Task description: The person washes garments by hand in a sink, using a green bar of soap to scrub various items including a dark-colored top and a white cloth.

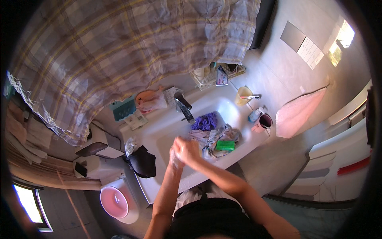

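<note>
My left hand (175, 159) and my right hand (188, 149) are pressed together over the white washbasin (164, 142). White lather shows on my left hand and wrist. My right hand covers much of the left, so whether anything sits between them is hidden. Just beyond and to the right, wet cloth garments (222, 134) lie bunched in the basin. On top of them rests a green bar of soap (225, 145). A purple cloth (205, 121) is heaped beside them, near the spout of the metal faucet (185, 111).
A black bra cup (143, 162) hangs over the basin's left edge. Along the right rim stand a yellow cup (243, 96) with a toothbrush, a pump bottle (255, 115) and a pink mug (263, 123). A plaid curtain (134, 44) hangs behind. A pink basin (114, 202) sits lower left.
</note>
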Demonstrator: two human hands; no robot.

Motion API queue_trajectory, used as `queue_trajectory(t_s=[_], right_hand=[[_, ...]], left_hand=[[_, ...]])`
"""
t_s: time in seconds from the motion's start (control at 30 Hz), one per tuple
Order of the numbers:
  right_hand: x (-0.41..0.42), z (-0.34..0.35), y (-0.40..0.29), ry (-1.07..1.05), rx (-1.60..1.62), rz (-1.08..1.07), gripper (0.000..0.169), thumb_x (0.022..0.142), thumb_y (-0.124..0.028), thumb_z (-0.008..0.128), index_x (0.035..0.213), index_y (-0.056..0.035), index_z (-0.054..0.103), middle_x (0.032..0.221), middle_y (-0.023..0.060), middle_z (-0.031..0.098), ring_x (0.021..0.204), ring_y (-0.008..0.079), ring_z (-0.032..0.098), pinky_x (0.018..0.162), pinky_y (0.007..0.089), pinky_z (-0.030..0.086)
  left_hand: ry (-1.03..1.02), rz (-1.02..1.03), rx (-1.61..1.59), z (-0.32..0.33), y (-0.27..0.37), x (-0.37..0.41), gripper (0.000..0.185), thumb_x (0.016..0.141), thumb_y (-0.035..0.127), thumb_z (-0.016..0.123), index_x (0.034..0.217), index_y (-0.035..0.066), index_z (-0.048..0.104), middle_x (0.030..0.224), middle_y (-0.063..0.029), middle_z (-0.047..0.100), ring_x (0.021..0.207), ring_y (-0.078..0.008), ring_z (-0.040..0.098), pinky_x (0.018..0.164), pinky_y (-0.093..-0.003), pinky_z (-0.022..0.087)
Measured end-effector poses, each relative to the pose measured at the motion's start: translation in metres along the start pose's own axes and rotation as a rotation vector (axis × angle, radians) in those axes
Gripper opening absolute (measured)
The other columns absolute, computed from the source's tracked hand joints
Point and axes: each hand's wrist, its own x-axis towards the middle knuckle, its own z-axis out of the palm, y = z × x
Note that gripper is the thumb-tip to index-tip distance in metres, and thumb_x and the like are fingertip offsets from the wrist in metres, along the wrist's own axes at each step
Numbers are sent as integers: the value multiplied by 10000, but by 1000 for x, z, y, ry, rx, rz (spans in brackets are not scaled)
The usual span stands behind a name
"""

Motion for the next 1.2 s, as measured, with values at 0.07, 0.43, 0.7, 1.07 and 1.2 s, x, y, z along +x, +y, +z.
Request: queue_trajectory(t_s=[0.07,0.43,0.7,1.07,1.2], right_hand=[[-21,3,-18,34,13,-194,112,705,-158,644,726,-89,557,616,128,590,538,326,587,482,429,451],[-29,4,-13,-49,14,-189,147,733,-164,638,685,-72,533,613,118,592,558,318,595,489,419,454],[25,-15,70,-116,332,193,201,861,-264,585,809,-70,574,602,174,550,586,326,603,498,423,418],[-24,-19,60,-138,1104,598,357,851,-219,560,1162,-53,503,1081,84,588,954,203,593,827,327,469],[-27,-15,-1,-215,107,-109,393,645,-144,693,1004,-59,561,838,163,614,792,351,616,669,411,490]], left_hand=[[-112,125,-120,-26,-1,7,255,916,409,428,903,185,551,727,8,515,658,-143,515,604,-303,446],[-304,-23,-159,-113,-22,50,340,911,470,409,992,177,562,871,-11,589,790,-163,580,671,-355,492],[-58,-71,379,31,11,-9,364,902,460,487,1103,162,540,972,-10,609,826,-161,604,673,-331,516],[51,111,218,4,7,24,236,934,324,504,850,111,559,801,-1,582,748,-139,600,668,-317,514],[-295,-103,-30,-19,1,42,254,926,380,491,963,133,536,714,12,458,609,-143,435,549,-280,385]])
